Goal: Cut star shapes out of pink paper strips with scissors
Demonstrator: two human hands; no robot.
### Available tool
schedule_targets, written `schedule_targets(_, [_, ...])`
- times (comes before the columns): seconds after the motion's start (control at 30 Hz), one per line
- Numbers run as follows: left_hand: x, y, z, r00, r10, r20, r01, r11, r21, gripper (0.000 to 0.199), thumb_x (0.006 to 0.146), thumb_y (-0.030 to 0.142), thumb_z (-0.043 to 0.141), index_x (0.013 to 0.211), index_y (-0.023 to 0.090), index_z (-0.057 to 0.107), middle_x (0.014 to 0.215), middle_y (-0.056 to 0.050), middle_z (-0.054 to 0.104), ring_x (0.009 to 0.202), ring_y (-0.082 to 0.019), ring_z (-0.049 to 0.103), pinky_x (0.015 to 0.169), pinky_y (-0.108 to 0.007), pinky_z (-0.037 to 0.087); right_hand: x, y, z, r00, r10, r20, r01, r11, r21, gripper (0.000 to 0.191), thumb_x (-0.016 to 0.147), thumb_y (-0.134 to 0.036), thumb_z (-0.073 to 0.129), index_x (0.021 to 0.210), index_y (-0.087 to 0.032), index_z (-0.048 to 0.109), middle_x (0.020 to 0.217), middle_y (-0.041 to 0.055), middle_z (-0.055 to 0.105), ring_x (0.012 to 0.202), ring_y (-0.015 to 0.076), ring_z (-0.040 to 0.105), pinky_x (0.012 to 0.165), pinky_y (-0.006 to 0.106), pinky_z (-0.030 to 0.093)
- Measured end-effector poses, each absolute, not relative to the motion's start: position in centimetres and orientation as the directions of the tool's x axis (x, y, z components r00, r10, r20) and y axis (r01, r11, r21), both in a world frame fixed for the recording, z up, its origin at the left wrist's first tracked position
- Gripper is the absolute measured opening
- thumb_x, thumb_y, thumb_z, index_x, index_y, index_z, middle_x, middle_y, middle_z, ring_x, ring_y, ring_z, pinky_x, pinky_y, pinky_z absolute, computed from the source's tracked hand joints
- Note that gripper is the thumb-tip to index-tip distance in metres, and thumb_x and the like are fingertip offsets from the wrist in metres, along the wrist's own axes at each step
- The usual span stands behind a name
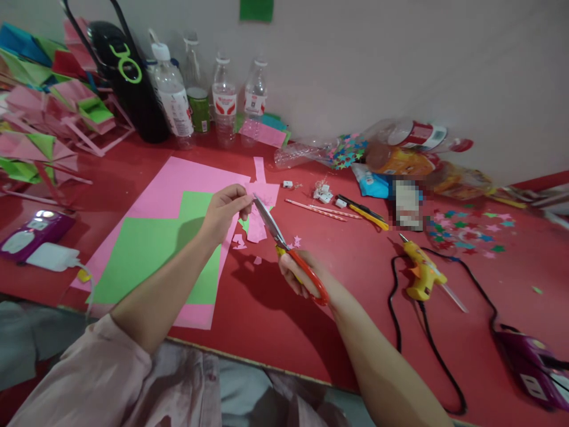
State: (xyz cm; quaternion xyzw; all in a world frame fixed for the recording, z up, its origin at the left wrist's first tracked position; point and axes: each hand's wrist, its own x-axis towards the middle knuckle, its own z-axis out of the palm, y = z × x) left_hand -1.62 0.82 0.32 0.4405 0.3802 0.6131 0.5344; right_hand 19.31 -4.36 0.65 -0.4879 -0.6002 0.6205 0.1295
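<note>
My right hand (pixel 294 280) grips scissors (pixel 272 224) by their orange and yellow handles. The blades point up and left, their tips close to the fingertips of my left hand (pixel 227 209). That hand is closed in a pinch; whatever is between thumb and finger is too small to make out. Below the blades lie pink paper scraps (pixel 256 230), with small pink stars (pixel 297 241) just to the right. Under my left forearm a green paper sheet (pixel 151 255) rests on a larger pink sheet (pixel 195 181).
Bottles (pixel 224 107) and a black flask (pixel 128 89) line the wall. Folded paper models (pixel 84 110) crowd the left. On the right are a yellow glue gun (pixel 418 273) with its cord, scattered paper stars (pixel 471 228), striped straws (pixel 315 209) and a cutter knife (pixel 368 216).
</note>
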Motion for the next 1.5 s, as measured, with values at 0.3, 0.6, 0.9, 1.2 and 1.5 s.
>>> schedule_targets(0.3, [-1.95,0.80,0.92,-0.010,0.996,0.087,-0.308,-0.085,0.948,0.016,0.065,0.019,0.062,0.054,0.018,0.049,0.045,0.005,0.050,0.041,-0.004,0.043,0.040,-0.018,0.035,19.59,-4.46,1.00,-0.494,0.739,-0.458,0.458,-0.227,-0.860,0.046,0.083,-0.063,0.048,0.068,-0.020,0.046,0.040,-0.0066,0.045,0.031,0.0063,0.039,0.032,0.017,0.029])
schedule_targets(0.6, [-2.35,0.82,1.02,0.007,0.998,0.061,-0.319,-0.056,0.946,0.016,0.061,0.018,0.063,0.053,0.018,0.050,0.044,0.005,0.048,0.040,-0.004,0.043,0.038,-0.017,0.032,19.72,-4.60,1.35,-0.504,0.739,-0.447,0.455,-0.213,-0.865,0.049,0.082,-0.067,0.045,0.067,-0.020,0.045,0.037,-0.0072,0.042,0.028,0.0059,0.036,0.030,0.017,0.028])
schedule_targets(0.9, [-2.32,0.84,1.05,-0.013,0.998,0.064,-0.310,-0.065,0.949,0.016,0.060,0.017,0.062,0.052,0.018,0.048,0.045,0.004,0.048,0.041,-0.004,0.043,0.038,-0.018,0.032,19.49,-4.78,1.46,-0.500,0.739,-0.452,0.486,-0.193,-0.853,0.048,0.085,-0.065,0.043,0.066,-0.021,0.043,0.035,-0.0072,0.043,0.027,0.0058,0.032,0.030,0.018,0.027])
schedule_targets(1.2, [-2.28,0.89,0.92,-0.023,0.994,0.109,-0.292,-0.111,0.950,0.016,0.066,0.021,0.061,0.053,0.018,0.052,0.046,0.004,0.050,0.041,-0.005,0.045,0.040,-0.018,0.035,19.55,-4.58,1.55,-0.497,0.743,-0.448,0.480,-0.194,-0.855,0.046,0.083,-0.063,0.047,0.066,-0.020,0.045,0.036,-0.0073,0.044,0.026,0.0056,0.033,0.029,0.017,0.026])
schedule_targets(1.5, [-2.03,1.10,0.46,-0.119,0.982,0.144,-0.278,-0.172,0.945,0.011,0.066,0.018,0.061,0.061,0.019,0.051,0.050,0.006,0.050,0.043,-0.004,0.045,0.042,-0.018,0.037,19.41,-4.46,0.65,-0.484,0.740,-0.467,0.433,-0.261,-0.863,0.050,0.080,-0.069,0.047,0.067,-0.020,0.046,0.035,-0.0076,0.044,0.026,0.0055,0.035,0.029,0.017,0.028])
